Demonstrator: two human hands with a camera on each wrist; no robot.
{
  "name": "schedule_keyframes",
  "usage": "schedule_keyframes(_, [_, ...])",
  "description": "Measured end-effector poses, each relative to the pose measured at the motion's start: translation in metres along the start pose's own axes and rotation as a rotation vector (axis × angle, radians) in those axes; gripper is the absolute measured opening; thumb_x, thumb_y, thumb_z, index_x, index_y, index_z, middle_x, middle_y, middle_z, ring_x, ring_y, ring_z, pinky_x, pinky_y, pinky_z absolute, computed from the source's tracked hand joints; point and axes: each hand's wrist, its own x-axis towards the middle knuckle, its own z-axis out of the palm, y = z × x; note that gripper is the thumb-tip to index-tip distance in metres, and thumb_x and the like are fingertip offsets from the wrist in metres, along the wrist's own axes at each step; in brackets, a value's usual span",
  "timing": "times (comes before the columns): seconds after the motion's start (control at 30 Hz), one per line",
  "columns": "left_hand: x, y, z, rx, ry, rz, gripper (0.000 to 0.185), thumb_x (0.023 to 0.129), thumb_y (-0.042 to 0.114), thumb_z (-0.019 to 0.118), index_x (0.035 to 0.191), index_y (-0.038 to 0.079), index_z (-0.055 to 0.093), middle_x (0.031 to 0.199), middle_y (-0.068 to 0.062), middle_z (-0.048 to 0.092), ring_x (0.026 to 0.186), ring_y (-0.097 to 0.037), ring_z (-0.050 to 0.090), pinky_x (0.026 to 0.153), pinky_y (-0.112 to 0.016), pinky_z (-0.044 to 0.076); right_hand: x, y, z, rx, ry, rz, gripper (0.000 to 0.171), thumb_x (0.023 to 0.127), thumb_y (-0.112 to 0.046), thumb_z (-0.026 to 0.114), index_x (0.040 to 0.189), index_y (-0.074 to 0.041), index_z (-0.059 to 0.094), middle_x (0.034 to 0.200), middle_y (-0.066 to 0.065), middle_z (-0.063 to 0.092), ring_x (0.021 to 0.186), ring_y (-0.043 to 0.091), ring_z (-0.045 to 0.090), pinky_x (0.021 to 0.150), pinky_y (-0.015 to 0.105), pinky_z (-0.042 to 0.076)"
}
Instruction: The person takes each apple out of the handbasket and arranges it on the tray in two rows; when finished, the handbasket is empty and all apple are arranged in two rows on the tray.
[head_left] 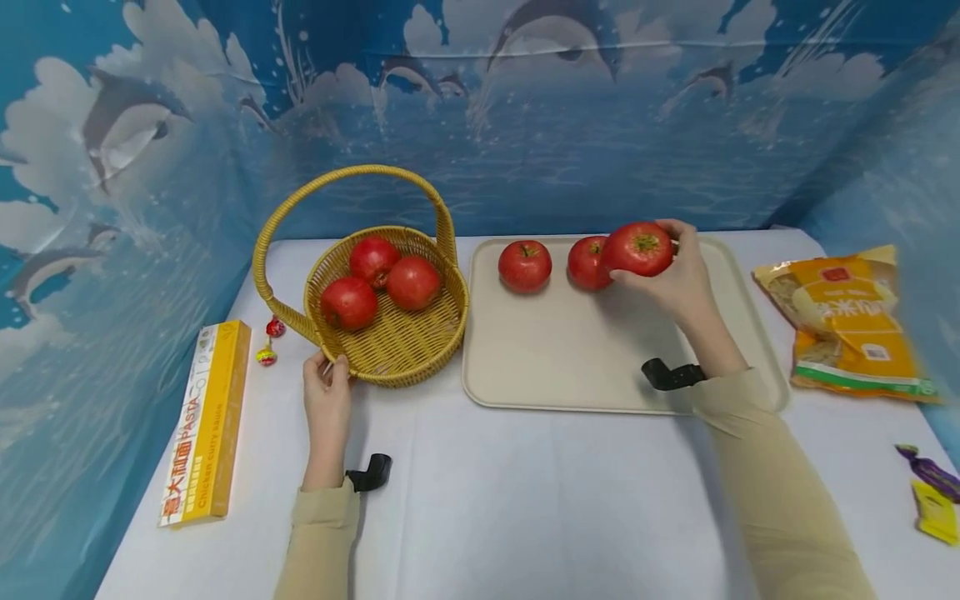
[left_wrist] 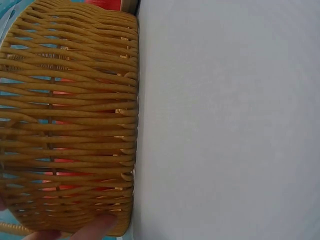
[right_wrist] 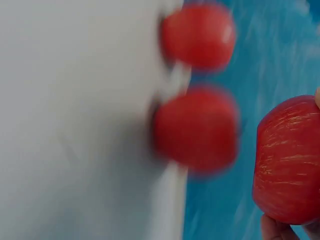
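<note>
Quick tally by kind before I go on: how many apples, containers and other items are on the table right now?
Apples: 6, three in the basket, two on the tray, one in the right hand
Containers: 2, basket and tray
Pasta box: 1
Snack bag: 1
Small sweets: 4, two by the basket, two at the right edge
Total: 14

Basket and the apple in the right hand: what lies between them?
In the head view, two apples on the tray: one, another beside the held apple.
</note>
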Motion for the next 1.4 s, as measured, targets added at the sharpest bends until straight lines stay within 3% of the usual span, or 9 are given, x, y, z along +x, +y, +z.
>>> schedule_keyframes(0.13, [-0.001,-0.001,-0.002,0.002,0.001,-0.004,0.050,0.104,0.022,0.042,0.147,0.000,0.028,0.153,-0.019,0.031,0.137,-0.027,0.041,0.112,-0.041,0.042,0.018,0.032,-0.018,-0.045,0.033,0.096,0.102,0.080,-0.040,0.080,0.153,-0.009,0.016,0.156,0.017,0.026,0.141,0.036,0.031,0.108,0.060,0.041])
schedule_keyframes(0.4, [-0.001,-0.005,-0.003,-0.002,0.008,-0.023,0.051,0.104,0.022,0.042,0.148,0.000,0.026,0.155,-0.018,0.030,0.138,-0.027,0.041,0.112,-0.041,0.043,0.041,0.073,-0.031,-0.104,-0.028,0.264,0.109,0.082,-0.047,0.075,0.155,-0.007,0.004,0.162,0.021,0.014,0.147,0.041,0.019,0.110,0.063,0.036])
schedule_keyframes(0.63, [0.001,-0.003,-0.001,-0.013,0.001,-0.007,0.051,0.104,0.022,0.043,0.147,0.000,0.027,0.154,-0.019,0.030,0.138,-0.027,0.041,0.111,-0.042,0.043,0.043,0.085,-0.033,-0.120,-0.057,0.323,0.110,0.084,-0.045,0.074,0.155,-0.006,0.000,0.161,0.024,0.012,0.147,0.045,0.017,0.111,0.063,0.034])
schedule_keyframes(0.8, [0.004,-0.003,0.000,-0.009,-0.007,0.002,0.051,0.104,0.022,0.042,0.147,0.000,0.027,0.154,-0.019,0.030,0.138,-0.027,0.041,0.111,-0.041,0.043,0.042,0.082,-0.034,-0.143,-0.064,0.314,0.110,0.084,-0.043,0.074,0.156,-0.005,-0.001,0.161,0.026,0.011,0.146,0.046,0.017,0.110,0.066,0.034])
schedule_keyframes(0.93, [0.004,-0.003,0.001,0.001,-0.009,-0.001,0.051,0.104,0.022,0.041,0.148,0.000,0.026,0.155,-0.018,0.030,0.138,-0.027,0.041,0.111,-0.041,0.043,0.035,0.064,-0.031,-0.220,-0.032,0.223,0.106,0.086,-0.043,0.072,0.157,-0.006,0.003,0.160,0.026,0.012,0.145,0.046,0.017,0.106,0.069,0.037])
schedule_keyframes(1.1, [0.004,-0.001,0.002,0.003,-0.011,0.004,0.051,0.104,0.021,0.041,0.148,0.000,0.026,0.155,-0.018,0.029,0.139,-0.026,0.040,0.112,-0.040,0.042,0.017,0.008,-0.008,-0.232,-0.008,0.026,0.088,0.087,-0.041,0.071,0.154,-0.007,0.026,0.158,0.021,0.024,0.144,0.041,0.019,0.108,0.067,0.033])
schedule_keyframes(1.2, [0.004,0.000,0.001,0.012,-0.006,0.004,0.051,0.104,0.021,0.041,0.147,0.000,0.026,0.155,-0.019,0.030,0.138,-0.026,0.040,0.112,-0.040,0.042,0.008,-0.027,0.019,-0.185,-0.104,-0.060,0.077,0.087,-0.040,0.072,0.149,-0.007,0.039,0.155,0.018,0.033,0.143,0.038,0.025,0.110,0.066,0.032])
schedule_keyframes(1.4, [0.005,-0.001,-0.001,0.012,-0.003,-0.008,0.050,0.103,0.019,0.043,0.147,-0.001,0.027,0.154,-0.019,0.030,0.137,-0.026,0.042,0.111,-0.040,0.043,-0.002,-0.080,0.093,-0.068,-0.294,-0.176,0.066,0.085,-0.040,0.074,0.140,-0.010,0.052,0.144,0.010,0.051,0.127,0.031,0.047,0.104,0.051,0.044])
